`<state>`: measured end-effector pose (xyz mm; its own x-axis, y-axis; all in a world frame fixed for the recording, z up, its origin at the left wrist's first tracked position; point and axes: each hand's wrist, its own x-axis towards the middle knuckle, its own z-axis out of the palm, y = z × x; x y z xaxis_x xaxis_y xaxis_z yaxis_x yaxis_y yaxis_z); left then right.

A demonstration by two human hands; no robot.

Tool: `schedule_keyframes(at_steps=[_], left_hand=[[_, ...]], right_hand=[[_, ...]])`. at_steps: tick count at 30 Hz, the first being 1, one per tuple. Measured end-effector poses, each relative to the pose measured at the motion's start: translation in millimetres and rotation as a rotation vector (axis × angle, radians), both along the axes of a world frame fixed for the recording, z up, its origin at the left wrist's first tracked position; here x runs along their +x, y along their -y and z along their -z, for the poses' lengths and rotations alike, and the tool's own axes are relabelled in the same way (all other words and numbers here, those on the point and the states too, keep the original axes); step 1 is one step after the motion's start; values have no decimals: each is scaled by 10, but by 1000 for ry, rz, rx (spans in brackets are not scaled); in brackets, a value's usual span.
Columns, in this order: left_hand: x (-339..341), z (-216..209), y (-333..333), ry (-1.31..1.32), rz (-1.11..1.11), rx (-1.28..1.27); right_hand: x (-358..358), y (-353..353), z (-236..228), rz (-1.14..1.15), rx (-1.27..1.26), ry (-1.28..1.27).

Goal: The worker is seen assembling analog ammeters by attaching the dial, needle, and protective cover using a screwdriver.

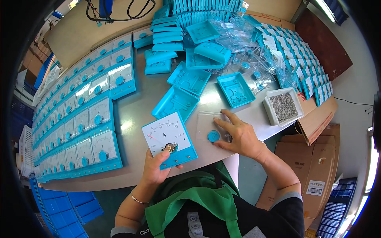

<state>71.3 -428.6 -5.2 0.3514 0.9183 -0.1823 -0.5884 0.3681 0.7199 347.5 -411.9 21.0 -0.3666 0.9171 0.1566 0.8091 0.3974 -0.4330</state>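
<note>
My left hand (154,168) holds an ammeter (166,133) without a clear cover, tilted, just over the table's front edge. It has a white dial with a scale and a thin red needle, a brass-coloured movement and a teal base. The left thumb lies beside the movement. To its right, a clear plastic cover (203,126) with a round blue knob (213,136) lies on the table. My right hand (245,139) grips this cover from the right, thumb close to the knob and fingers at the far side. The palm hides part of the cover's right edge.
Rows of covered meters (81,119) fill the table's left side. Empty teal shells (236,90) lie in the middle, with more stacked behind. Loose clear covers (238,43) are heaped beyond. At right stand a white tub (271,112) of small metal parts and rows of uncovered meters (309,85) on cardboard.
</note>
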Motion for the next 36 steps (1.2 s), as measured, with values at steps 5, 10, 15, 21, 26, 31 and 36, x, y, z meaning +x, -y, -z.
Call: schedule_keyframes(at_steps=[5,10,15,21,26,31,36], left_hand=[[-32,10,5,3,21,-17],[-65,31,-7,7,42,-39],[-110,12,8,2,42,-48],[-268,6,96,-48,41,-4],[-187,19,159,67,91,-165],[24,36,133,283,304,-278],[39,78,134,324,338,-298]], right_hand=[[20,-38,-8,-12,8,-18],[-4,-41,-45,2,-52,-51],[-3,-18,-128,37,-70,-166],[55,2,51,-12,51,-117],[-115,14,-280,35,-315,-532],[-438,-67,-353,-157,-212,-488],[-437,-65,-281,-192,-209,-393]])
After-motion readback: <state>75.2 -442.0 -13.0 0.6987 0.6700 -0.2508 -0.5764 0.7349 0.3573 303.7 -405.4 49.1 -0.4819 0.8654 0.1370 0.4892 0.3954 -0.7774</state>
